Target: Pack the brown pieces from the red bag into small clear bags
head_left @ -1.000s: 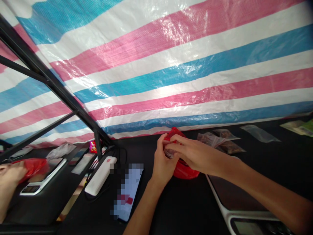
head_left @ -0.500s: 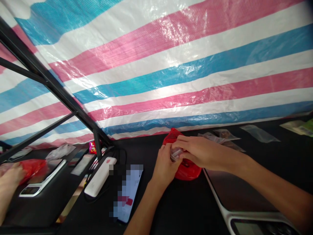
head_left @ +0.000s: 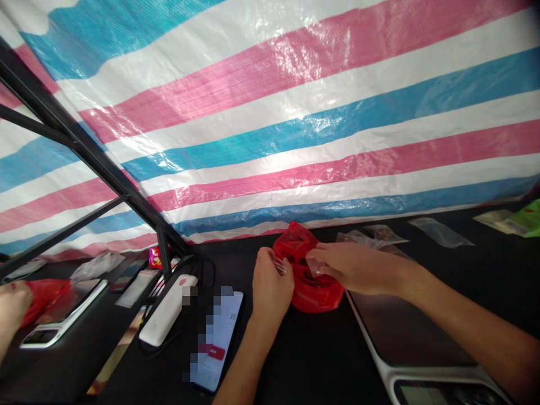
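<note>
A red plastic bag [head_left: 318, 297] lies on the black table with its mouth open upward; its contents are dark and hard to make out. My left hand [head_left: 272, 281] is at the bag's left side, fingers closed around some clear plastic bags [head_left: 279, 265] whose edges show between thumb and fingers. Over the bag's right side, my right hand [head_left: 348, 264] pinches a clear plastic bag [head_left: 314, 266] between thumb and fingertips. Below my right forearm sits a kitchen scale [head_left: 415, 329] with a dark platform.
Left of my hands lie a phone [head_left: 221, 343] and a white power strip [head_left: 169, 309]. Clear bags [head_left: 441, 232] lie along the back by the striped sheet [head_left: 295, 140]. Beyond a black metal frame [head_left: 113, 177], another person's hand [head_left: 14, 306] holds a red bag beside a second scale [head_left: 63, 326].
My hands have moved apart, the left one leftward, each with clear plastic in it. The red bag's mouth shows more between them. The view has shifted slightly.
</note>
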Tool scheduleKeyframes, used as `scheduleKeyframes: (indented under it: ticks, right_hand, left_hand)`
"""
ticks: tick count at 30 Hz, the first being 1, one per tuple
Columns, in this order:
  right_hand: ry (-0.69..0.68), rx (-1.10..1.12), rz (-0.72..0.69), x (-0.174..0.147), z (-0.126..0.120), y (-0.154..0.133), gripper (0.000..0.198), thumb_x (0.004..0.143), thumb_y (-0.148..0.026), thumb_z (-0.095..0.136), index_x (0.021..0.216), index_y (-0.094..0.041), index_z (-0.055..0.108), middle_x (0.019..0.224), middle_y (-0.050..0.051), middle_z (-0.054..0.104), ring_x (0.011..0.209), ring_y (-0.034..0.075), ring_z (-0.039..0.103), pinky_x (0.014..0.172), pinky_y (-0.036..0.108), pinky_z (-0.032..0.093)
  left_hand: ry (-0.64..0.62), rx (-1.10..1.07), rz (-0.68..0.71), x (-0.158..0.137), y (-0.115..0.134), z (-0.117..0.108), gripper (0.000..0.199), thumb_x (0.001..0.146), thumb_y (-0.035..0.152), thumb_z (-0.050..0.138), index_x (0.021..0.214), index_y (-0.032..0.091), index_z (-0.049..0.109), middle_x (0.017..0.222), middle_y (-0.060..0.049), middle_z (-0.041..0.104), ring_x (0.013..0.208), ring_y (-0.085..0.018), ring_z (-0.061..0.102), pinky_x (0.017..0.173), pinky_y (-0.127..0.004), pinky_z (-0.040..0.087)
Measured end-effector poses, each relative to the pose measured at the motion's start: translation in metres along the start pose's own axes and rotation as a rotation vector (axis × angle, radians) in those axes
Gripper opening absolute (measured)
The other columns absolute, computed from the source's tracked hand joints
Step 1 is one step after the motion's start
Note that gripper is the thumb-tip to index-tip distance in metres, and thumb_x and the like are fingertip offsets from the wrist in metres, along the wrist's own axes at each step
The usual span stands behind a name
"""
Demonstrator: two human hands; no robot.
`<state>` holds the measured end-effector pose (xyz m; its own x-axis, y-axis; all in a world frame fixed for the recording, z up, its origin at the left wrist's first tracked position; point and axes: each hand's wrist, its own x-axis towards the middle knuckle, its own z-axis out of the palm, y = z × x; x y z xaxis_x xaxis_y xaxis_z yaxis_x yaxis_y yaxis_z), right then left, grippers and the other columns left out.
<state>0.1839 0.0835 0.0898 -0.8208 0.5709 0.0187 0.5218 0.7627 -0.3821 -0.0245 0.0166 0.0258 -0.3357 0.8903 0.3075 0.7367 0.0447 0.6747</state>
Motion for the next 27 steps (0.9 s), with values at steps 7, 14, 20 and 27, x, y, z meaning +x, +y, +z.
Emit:
scheduleKeyframes:
  ticks: [7, 14, 20, 27]
  right_hand:
    - [-0.144, -0.088, 0.042, 0.003, 0.017, 0.001, 0.025, 0.087, -0.004, 0.059, 0.102, -0.017, 0.074, 0.103, 0.013, 0.079, 0.096, 0.031, 0.077, 0.080, 0.037, 0.052]
    - [-0.157, -0.186, 0.114, 0.004, 0.028, -0.001, 0.029, 0.095, -0.017, 0.061, 0.121, -0.016, 0.073, 0.116, 0.017, 0.078, 0.097, 0.033, 0.078, 0.080, 0.040, 0.055]
    - [-0.149, -0.195, 0.142, 0.006, 0.026, -0.004, 0.030, 0.094, -0.019, 0.062, 0.120, -0.013, 0.075, 0.112, 0.020, 0.079, 0.098, 0.038, 0.078, 0.079, 0.043, 0.056]
    - [-0.065, -0.204, 0.103, 0.003, 0.025, 0.007, 0.029, 0.088, -0.006, 0.058, 0.108, -0.019, 0.075, 0.113, 0.013, 0.078, 0.085, 0.028, 0.077, 0.069, 0.035, 0.052]
  left_hand:
    - [-0.262, -0.033, -0.235, -0.002, -0.008, -0.006, 0.031, 0.095, 0.046, 0.067, 0.099, 0.025, 0.045, 0.095, -0.010, 0.070, 0.086, -0.030, 0.072, 0.074, -0.034, 0.046]
    - [-0.545, -0.396, -0.194, -0.013, -0.003, 0.000, 0.031, 0.085, 0.023, 0.076, 0.102, 0.022, 0.050, 0.097, -0.006, 0.070, 0.086, -0.021, 0.068, 0.072, -0.028, 0.049]
    - [-0.539, -0.511, -0.183, -0.010, -0.006, 0.007, 0.031, 0.077, 0.003, 0.066, 0.095, 0.022, 0.049, 0.088, 0.003, 0.057, 0.077, -0.012, 0.056, 0.070, -0.022, 0.045]
    - [-0.432, -0.514, -0.236, -0.003, -0.004, 0.005, 0.029, 0.077, -0.003, 0.056, 0.090, 0.022, 0.051, 0.079, 0.004, 0.055, 0.072, -0.013, 0.054, 0.067, -0.023, 0.043]
